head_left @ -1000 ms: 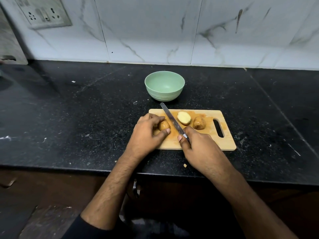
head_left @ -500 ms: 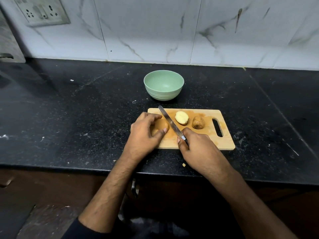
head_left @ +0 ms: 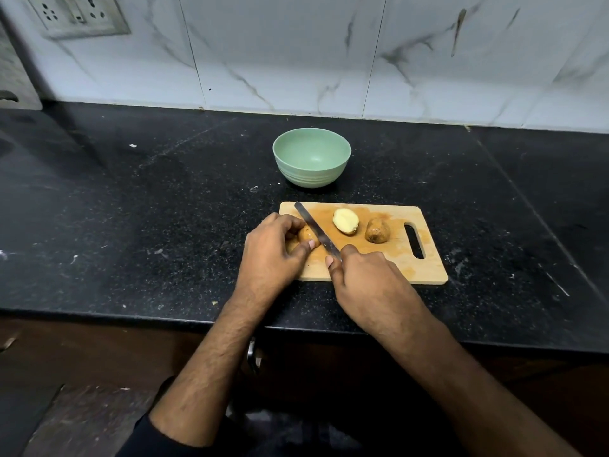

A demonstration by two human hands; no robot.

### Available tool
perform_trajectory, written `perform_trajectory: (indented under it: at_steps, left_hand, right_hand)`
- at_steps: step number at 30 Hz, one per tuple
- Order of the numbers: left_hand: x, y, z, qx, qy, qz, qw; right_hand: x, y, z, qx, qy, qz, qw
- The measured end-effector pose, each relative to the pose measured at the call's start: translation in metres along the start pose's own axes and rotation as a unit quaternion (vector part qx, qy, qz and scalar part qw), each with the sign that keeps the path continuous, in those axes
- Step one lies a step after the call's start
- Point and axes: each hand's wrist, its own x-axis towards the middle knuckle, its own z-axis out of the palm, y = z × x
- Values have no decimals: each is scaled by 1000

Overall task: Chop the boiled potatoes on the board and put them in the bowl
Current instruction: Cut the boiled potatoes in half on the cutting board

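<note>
A wooden chopping board [head_left: 395, 268] lies on the black counter. My left hand [head_left: 270, 255] grips a brown potato piece [head_left: 306, 237] at the board's left end. My right hand [head_left: 365, 278] holds a knife [head_left: 316, 234] by its handle; the blade runs diagonally up-left along the right side of that piece. A potato half [head_left: 345, 220] lies cut face up in the middle of the board. A whole brown potato [head_left: 377, 230] sits to its right. The green bowl [head_left: 311, 156] stands empty behind the board.
The black counter [head_left: 131, 225] ends in a front edge just below my wrists. A marble-tiled wall [head_left: 329, 54] rises behind, with a socket plate [head_left: 77, 14] at the top left. Small crumbs dot the counter.
The blade has shifted left, closer to the piece under my left hand. My left fingers have curled tighter over that piece. The other potatoes and bowl stay put.
</note>
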Motion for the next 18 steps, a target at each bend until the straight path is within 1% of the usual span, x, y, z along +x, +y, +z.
perform_trajectory:
  at_steps: [6, 10, 18]
  left_hand:
    - [-1, -2, 2, 19, 0, 4, 1000]
    - [1, -2, 1, 13, 0, 5, 1000]
    - [0, 1, -2, 15, -11, 12, 1000]
  right_hand:
    - [1, -1, -5, -23, 2, 0, 1000]
    - [0, -1, -3, -29, 7, -8, 1000]
    - [2, 6, -2, 1, 16, 13, 1000]
